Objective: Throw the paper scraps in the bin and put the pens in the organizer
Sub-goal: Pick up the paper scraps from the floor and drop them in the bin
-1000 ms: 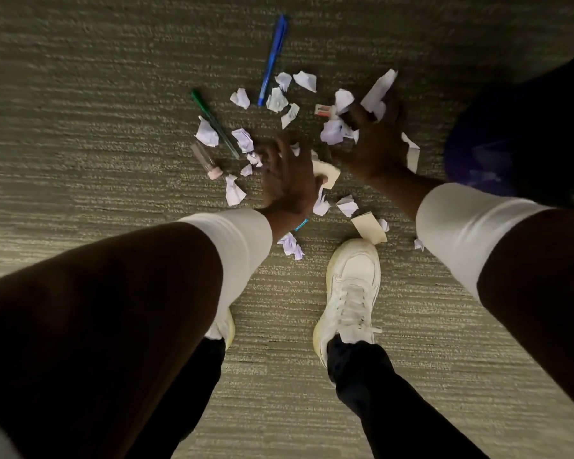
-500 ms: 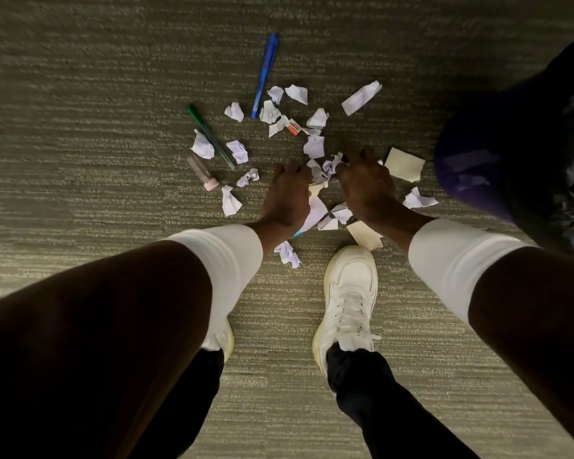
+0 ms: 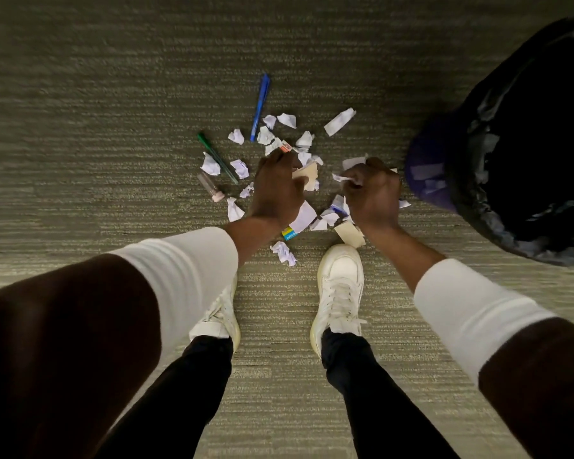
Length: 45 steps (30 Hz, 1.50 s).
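Several crumpled white paper scraps (image 3: 339, 120) lie scattered on the carpet in front of my feet. A blue pen (image 3: 260, 107) lies at the far side of the pile, and a green pen (image 3: 216, 157) lies at its left. My left hand (image 3: 275, 188) hovers over the pile with a beige paper piece (image 3: 309, 175) in its fingers. My right hand (image 3: 373, 193) is closed around white scraps (image 3: 353, 162), just left of the bin (image 3: 524, 140), which has a black liner and a purple rim. No organizer is in view.
A small clear tube with a pink cap (image 3: 211, 187) lies beside the green pen. A small orange-and-white item (image 3: 285, 148) and a blue-yellow label (image 3: 289, 234) sit among the scraps. My white shoes (image 3: 340, 286) stand just behind the pile on grey carpet.
Both hands swept scraps together, then rose from the carpet. My right hand has moved right toward the bin with scraps in its fist; my left hand has lifted a beige piece.
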{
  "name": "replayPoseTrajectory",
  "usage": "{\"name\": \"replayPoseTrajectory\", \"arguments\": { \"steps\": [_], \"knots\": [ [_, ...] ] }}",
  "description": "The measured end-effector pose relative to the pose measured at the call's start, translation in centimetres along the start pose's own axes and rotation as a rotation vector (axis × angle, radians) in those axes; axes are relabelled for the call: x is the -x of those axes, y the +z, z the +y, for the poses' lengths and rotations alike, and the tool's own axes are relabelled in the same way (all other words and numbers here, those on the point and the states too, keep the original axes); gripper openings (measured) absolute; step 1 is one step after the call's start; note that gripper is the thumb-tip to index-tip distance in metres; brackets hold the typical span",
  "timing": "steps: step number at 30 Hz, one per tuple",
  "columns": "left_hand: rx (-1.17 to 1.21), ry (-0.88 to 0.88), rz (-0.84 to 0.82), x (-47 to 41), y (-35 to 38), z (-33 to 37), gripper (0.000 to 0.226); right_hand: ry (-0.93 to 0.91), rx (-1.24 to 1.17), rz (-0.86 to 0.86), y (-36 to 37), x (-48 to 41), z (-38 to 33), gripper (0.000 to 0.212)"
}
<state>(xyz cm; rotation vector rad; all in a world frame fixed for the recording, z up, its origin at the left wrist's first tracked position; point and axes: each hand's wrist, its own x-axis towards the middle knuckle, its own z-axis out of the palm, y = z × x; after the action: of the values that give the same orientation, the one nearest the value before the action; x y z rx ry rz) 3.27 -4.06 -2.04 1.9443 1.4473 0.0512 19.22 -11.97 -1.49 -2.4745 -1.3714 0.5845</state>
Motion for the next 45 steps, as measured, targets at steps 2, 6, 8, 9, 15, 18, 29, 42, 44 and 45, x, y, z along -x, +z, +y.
{"name": "replayPoseTrajectory", "arguments": {
  "steps": [2, 6, 8, 9, 15, 18, 29, 42, 44, 45],
  "knots": [
    [0.074, -0.043, 0.026, 0.3, -1.6, 2.4, 0.023, 0.024, -0.085, 0.1, -2.7, 1.2, -0.9, 0.02],
    [0.24, -0.083, 0.097, 1.1, -5.0, 7.9, 0.022, 0.09, -0.177, 0.201, -9.2, 3.9, -2.1, 0.014],
    [0.301, -0.083, 0.122, 1.8, -6.4, 10.7, 0.021, 0.122, -0.229, 0.258, -12.4, 5.2, -2.2, 0.014],
    [0.333, -0.085, 0.133, 2.2, -7.0, 12.2, 0.022, 0.144, -0.257, 0.287, -14.1, 5.8, -2.1, 0.013],
    [0.452, 0.043, 0.126, 4.7, -7.3, 20.9, 0.02, 0.319, -0.406, 0.458, -21.0, 6.7, 0.8, 0.015],
    [0.467, 0.07, 0.065, 4.5, -5.9, 24.5, 0.018, 0.427, -0.391, 0.476, -22.3, 5.6, 3.5, 0.024],
    [0.41, 0.209, -0.191, 3.0, -1.9, 29.0, 0.066, 0.535, -0.119, 0.345, -22.2, 1.2, 9.7, 0.03],
    [-0.199, -0.129, -0.341, 5.0, -2.8, 6.9, 0.041, -0.033, -0.279, 0.099, -12.9, 3.1, -2.2, 0.02],
    [-0.27, -0.192, -0.396, 5.8, -2.7, 3.1, 0.059, -0.034, -0.206, -0.086, -9.6, 2.4, -3.0, 0.033],
    [-0.307, -0.187, -0.419, 6.2, -2.6, 1.9, 0.065, -0.03, -0.143, -0.184, -8.3, 1.9, -2.8, 0.043]
  ]
}}
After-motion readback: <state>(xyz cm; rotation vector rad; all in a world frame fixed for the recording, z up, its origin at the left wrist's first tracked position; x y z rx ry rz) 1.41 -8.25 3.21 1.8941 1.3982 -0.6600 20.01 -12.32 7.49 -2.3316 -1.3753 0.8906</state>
